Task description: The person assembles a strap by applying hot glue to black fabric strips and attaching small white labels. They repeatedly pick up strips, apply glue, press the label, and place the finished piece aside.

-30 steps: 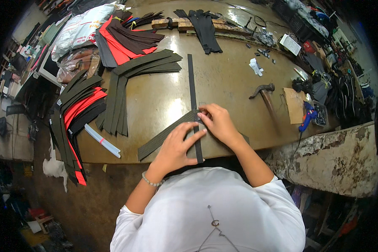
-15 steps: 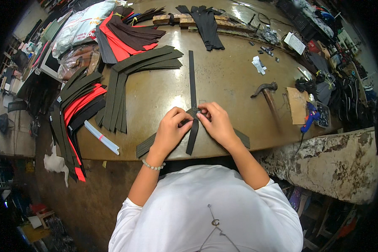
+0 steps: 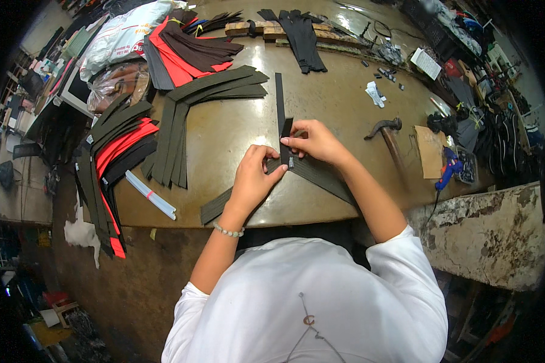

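Note:
A narrow black strip [image 3: 280, 100] runs up the table away from me. It crosses a bent piece of dark green strips [image 3: 322, 179], whose two legs spread toward the near edge. My right hand [image 3: 318, 143] pinches the short near end of the black strip, which is folded upward at the crossing. Thumb and fingertips of my left hand [image 3: 252, 181] press on the strips at the bend, just left of the fold. Beside the left thumb shows a small pale tag or clip [image 3: 291, 162], too small to make out.
Bundles of green strips [image 3: 178, 118], red strips [image 3: 118, 145] and dark brown strips [image 3: 203, 51] lie left. Clear sticks [image 3: 151, 195] rest near the front edge. A hammer [image 3: 390, 139], brown cardboard [image 3: 428, 152] and a blue glue gun [image 3: 448, 168] are right. Black strips [image 3: 300, 42] lie at the back.
The near end of the black strip, which pointed toward me, is now folded up and away. My right hand has moved up with it, and my left hand has come to the bend.

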The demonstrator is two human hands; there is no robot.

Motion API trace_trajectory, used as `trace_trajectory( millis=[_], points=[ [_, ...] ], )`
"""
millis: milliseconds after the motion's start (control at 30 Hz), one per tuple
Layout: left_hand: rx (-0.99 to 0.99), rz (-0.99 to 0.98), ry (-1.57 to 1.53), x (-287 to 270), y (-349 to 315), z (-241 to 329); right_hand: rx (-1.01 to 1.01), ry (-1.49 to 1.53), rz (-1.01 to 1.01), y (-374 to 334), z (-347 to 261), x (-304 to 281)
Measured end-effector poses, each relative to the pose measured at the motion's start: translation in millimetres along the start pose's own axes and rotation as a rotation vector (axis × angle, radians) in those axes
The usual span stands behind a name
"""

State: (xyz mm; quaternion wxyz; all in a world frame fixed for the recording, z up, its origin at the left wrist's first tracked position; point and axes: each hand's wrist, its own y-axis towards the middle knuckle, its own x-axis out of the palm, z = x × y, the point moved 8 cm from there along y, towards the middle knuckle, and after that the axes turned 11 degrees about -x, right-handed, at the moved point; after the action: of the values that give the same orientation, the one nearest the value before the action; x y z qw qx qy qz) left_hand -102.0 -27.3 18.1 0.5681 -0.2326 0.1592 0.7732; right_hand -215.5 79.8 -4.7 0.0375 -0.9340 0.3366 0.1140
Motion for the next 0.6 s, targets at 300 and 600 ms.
trace_trajectory(
  millis=[300, 600],
  points=[
    [0.108, -0.027, 0.076, 6, -2, 4, -0.001, -0.295, 0.145, 6, 5, -5],
    [0.086, -0.022, 0.115, 5, -4, 10, -0.724, -0.885, 0.015, -75, -56, 13]
  ],
)
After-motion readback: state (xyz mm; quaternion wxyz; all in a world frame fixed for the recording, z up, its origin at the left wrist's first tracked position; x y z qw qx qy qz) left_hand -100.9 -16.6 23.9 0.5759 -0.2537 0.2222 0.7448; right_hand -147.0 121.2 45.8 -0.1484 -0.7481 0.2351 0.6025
